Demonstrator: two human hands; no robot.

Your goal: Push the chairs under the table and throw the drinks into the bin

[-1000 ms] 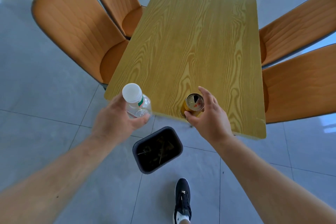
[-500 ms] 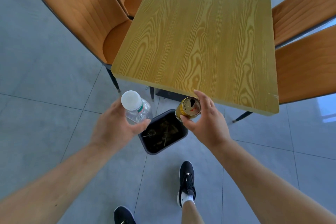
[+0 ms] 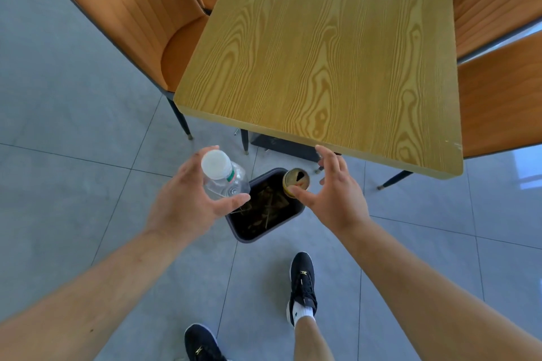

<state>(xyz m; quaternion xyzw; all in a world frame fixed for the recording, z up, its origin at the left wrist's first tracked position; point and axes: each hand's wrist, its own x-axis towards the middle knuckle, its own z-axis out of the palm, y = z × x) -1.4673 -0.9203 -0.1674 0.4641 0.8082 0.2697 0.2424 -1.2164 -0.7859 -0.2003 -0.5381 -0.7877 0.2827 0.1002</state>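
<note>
Bin (image 3: 265, 231) is the thing to watch, standing on the floor just off the near end of the table (image 3: 331, 47). A second ago both drinks were level with the table's edge; now they hang over the bin's mouth. The left hand (image 3: 187, 199) grips the clear bottle (image 3: 223, 177) above the bin's left rim. The right hand (image 3: 334, 196) has spread its fingers, and the gold can (image 3: 296, 182) sits at the thumb tip, seemingly just let go. All four orange chairs (image 3: 140, 17) look tucked in, so dropping both should finish things.
</note>
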